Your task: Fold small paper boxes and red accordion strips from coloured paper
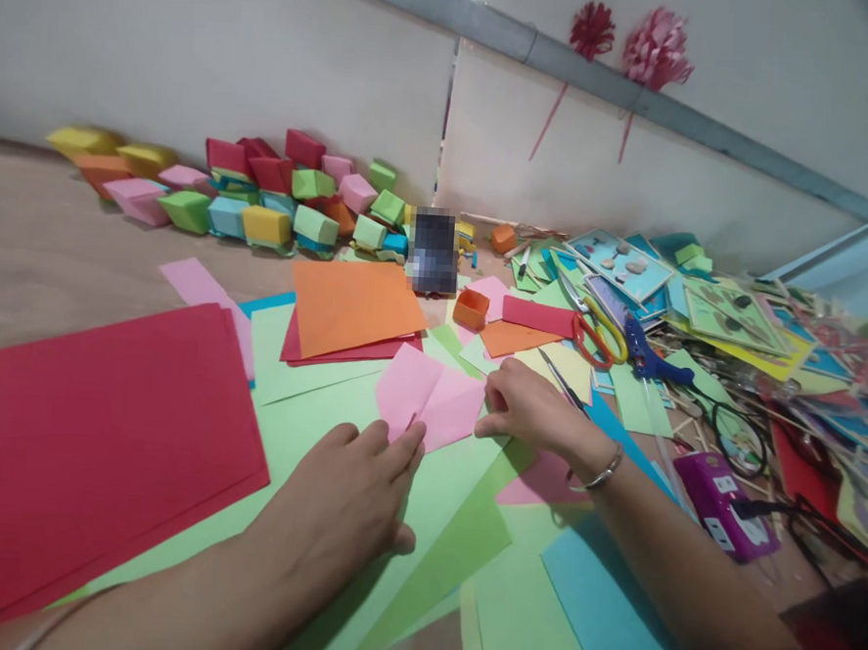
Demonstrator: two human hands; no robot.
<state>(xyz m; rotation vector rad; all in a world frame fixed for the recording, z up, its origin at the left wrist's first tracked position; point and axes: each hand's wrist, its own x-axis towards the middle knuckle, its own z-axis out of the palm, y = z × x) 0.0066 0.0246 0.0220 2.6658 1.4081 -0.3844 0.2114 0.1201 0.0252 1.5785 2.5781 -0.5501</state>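
A creased piece of pink paper [455, 400] lies over large light green sheets [310, 425]. My left hand [366, 478] rests flat, its fingers stretched out and their tips on the pink paper's lower edge near the centre crease. At the right edge of that paper, my right hand [528, 404] has its thumb and curled fingers closed on the border; the exact grip is partly hidden. Just beyond the paper sits a small open orange paper box [471, 309]. An orange sheet [354, 305] over red ones lies behind my left hand.
Red sheets [103, 452] cover the left. Folded paper boxes [264, 221] line the wall. On the right are scissors [599, 335], a blue glue gun [649, 353], a purple power strip [724, 505] and cords. A dark blurred rectangle [435, 251] stands at the back.
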